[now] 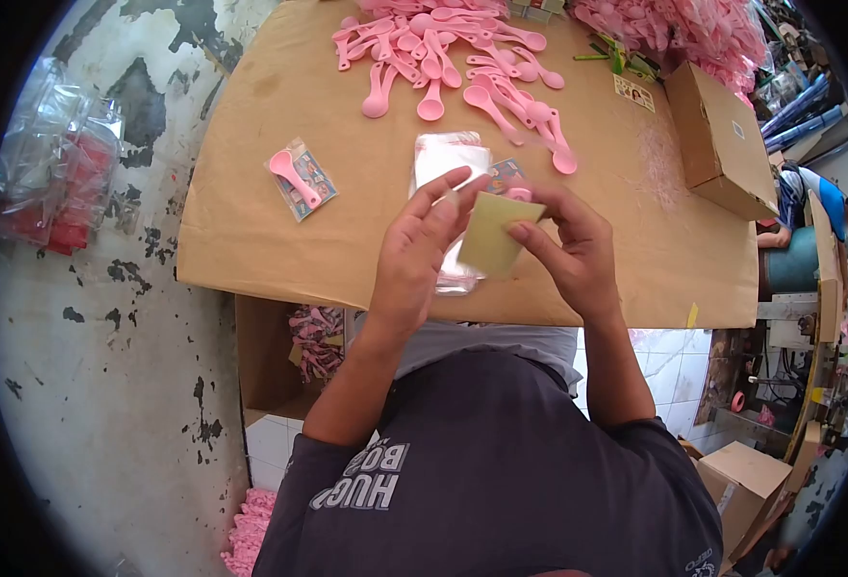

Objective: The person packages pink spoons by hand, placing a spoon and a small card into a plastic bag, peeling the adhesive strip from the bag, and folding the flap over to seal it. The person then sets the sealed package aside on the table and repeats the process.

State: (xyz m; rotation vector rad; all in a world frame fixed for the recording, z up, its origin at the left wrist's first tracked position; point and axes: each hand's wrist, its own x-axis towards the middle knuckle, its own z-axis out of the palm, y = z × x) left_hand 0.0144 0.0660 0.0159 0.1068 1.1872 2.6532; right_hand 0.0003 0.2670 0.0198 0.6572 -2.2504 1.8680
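Observation:
My right hand (578,250) pinches a small yellow-green card (499,234) between thumb and fingers, its plain side facing me. Opposite it, my left hand (416,252) has its thumb and fingers drawn together near the card's left edge; whatever they grip is blurred. Beneath both hands lies a stack of clear plastic bags (451,154). A printed card (507,171) and a bit of pink plastic (520,193) show behind my right fingers. To the left, a pink scoop spoon (294,178) lies with a printed card in a clear bag (301,212).
Loose pink spoons (430,67) are heaped at the far side of the brown-covered table (251,240). Bagged pink pieces (679,38) and a cardboard box (717,139) stand at the right. Another person (823,197) is beyond the right edge. Clear bags (58,173) hang at the left wall.

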